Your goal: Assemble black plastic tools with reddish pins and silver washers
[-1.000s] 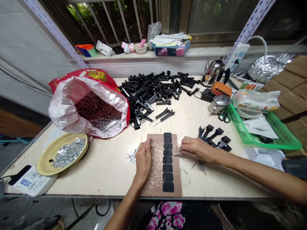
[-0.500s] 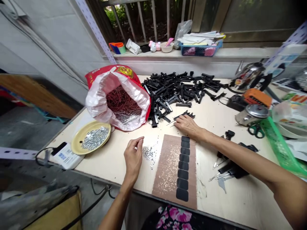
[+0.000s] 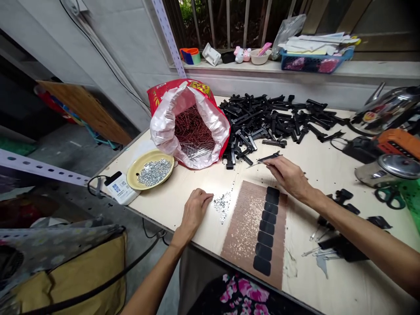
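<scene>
Since half a second ago our right hand (image 3: 290, 177) has closed on the black-handled pin (image 3: 269, 157) it was only touching, and our left hand (image 3: 194, 211) has dropped from the air to the desk (image 3: 311, 146).

We pinch the pin at its handle end with a narrow grip of thumb and forefinger. It sits just past the far edge of the brown board (image 3: 246, 218). Its long axis runs nearly left to right, slightly tilted. The black handle is toward our fingers and the thin metal tip points left at the bag of nails (image 3: 193, 131).

Our left grip is curled, fingertips at the edge of the silver bits (image 3: 221, 203); we cannot tell whether it holds one.

Just beyond the pin lies the heap of black handles (image 3: 272, 116), its nearest loose pieces close to the tip. A row of black pads (image 3: 266, 227) runs down the board's right side. The yellow dish (image 3: 130, 175) sits left of the bag, near the desk's left edge. To the right, other black pieces (image 3: 341, 249) lie under our forearm, with scissors (image 3: 390, 197) farther out.

Bare desk lies between the pin and the board, and right of our hand. The board reaches the near edge.
</scene>
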The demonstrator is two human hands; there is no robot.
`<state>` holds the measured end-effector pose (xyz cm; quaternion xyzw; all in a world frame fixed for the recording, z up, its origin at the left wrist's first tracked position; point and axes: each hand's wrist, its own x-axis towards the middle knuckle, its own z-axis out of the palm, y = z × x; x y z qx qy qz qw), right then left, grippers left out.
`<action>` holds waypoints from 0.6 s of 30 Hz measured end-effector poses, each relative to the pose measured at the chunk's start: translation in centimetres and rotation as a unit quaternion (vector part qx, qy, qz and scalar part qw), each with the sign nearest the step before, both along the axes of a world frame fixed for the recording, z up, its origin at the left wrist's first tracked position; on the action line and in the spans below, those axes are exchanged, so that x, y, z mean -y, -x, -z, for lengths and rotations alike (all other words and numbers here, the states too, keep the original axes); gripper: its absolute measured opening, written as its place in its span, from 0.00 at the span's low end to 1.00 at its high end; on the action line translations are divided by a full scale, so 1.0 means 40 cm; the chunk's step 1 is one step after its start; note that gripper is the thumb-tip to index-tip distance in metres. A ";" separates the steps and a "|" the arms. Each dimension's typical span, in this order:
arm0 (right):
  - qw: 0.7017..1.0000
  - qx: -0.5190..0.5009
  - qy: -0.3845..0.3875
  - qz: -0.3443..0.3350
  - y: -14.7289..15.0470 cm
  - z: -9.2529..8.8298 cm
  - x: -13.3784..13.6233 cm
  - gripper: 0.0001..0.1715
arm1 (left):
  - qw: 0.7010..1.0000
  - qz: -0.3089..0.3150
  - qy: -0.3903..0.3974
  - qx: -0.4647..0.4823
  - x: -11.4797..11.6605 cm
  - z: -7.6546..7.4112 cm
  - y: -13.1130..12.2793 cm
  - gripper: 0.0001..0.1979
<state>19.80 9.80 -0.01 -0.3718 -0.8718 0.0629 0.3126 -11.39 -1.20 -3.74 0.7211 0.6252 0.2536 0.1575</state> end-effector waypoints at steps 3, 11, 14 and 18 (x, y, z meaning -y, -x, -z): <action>0.999 -0.022 0.043 -0.001 0.039 -0.018 0.046 0.15 | 1.000 -0.002 0.013 0.004 0.000 -0.009 -0.005 0.10; 0.983 -0.068 0.150 -0.081 0.190 -0.028 0.176 0.13 | 0.930 -0.143 0.090 0.327 0.008 -0.050 -0.044 0.11; 0.982 -0.064 0.153 -0.092 0.229 -0.029 0.200 0.13 | 0.825 -0.176 0.121 0.523 0.009 -0.078 -0.087 0.16; 0.985 -0.064 0.139 -0.074 0.238 -0.025 0.206 0.15 | 0.748 -0.173 0.132 0.627 0.005 -0.106 -0.140 0.18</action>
